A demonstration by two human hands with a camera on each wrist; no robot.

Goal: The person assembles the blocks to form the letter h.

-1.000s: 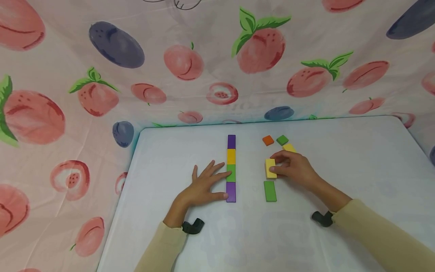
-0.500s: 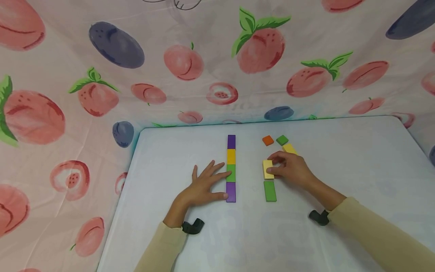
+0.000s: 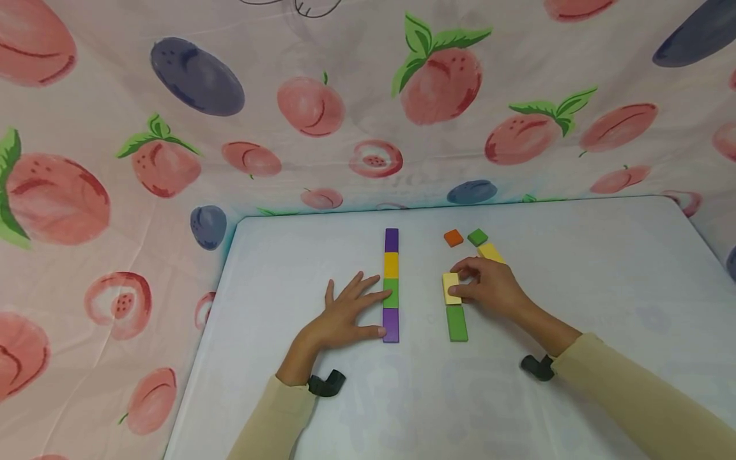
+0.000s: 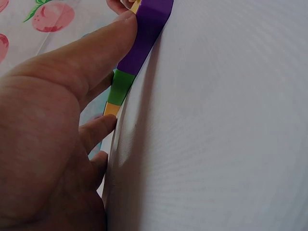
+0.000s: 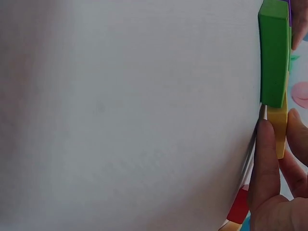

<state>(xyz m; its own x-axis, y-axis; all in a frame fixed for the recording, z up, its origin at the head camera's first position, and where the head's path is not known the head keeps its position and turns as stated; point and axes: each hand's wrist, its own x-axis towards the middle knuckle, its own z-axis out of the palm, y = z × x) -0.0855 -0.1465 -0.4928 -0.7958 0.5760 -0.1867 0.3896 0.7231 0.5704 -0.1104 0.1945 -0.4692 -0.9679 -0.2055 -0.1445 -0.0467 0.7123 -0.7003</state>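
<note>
The left hand (image 3: 342, 318) lies with fingers spread wide, thumb and a finger touching a straight row of four blocks (image 3: 391, 285) that points away from the person. Right of it on the counter (image 3: 425, 390), the pale yellow block (image 3: 450, 287) points lengthwise away, just beyond the green block (image 3: 457, 324). The right hand (image 3: 491, 286), angled in from the right, pinches the pale yellow block.

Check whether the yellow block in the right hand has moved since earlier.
Yes: the held yellow block shifted left and toward the nearest green block, which stayed put.
</note>
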